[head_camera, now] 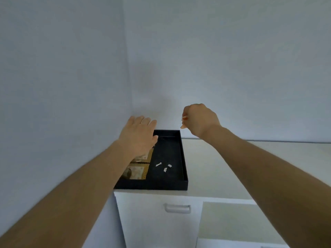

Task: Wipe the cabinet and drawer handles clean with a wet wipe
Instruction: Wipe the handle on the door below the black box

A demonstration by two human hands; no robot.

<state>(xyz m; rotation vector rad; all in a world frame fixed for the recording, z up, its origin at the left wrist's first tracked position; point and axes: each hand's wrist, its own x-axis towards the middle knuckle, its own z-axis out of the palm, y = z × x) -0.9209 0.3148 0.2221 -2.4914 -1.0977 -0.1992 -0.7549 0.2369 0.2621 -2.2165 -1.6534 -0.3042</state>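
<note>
A white cabinet [154, 222] stands in the corner with one grey bar handle [177, 208] on its front. On its top lies a black tray [181, 154]. My left hand [138, 135] hovers flat, fingers apart, over the tray's far left part, holding nothing. My right hand [198, 119] is raised above the tray's far right corner, fingers curled shut; a small pale bit shows at the fingertips, too small to tell what it is. No wet wipe is clearly visible.
In the tray lie patterned packets [138, 171] at the left and three small white scraps [164, 166]. The white top [232, 167] stretches right. A beige open panel [231, 221] juts out at lower right. Walls close the left and back.
</note>
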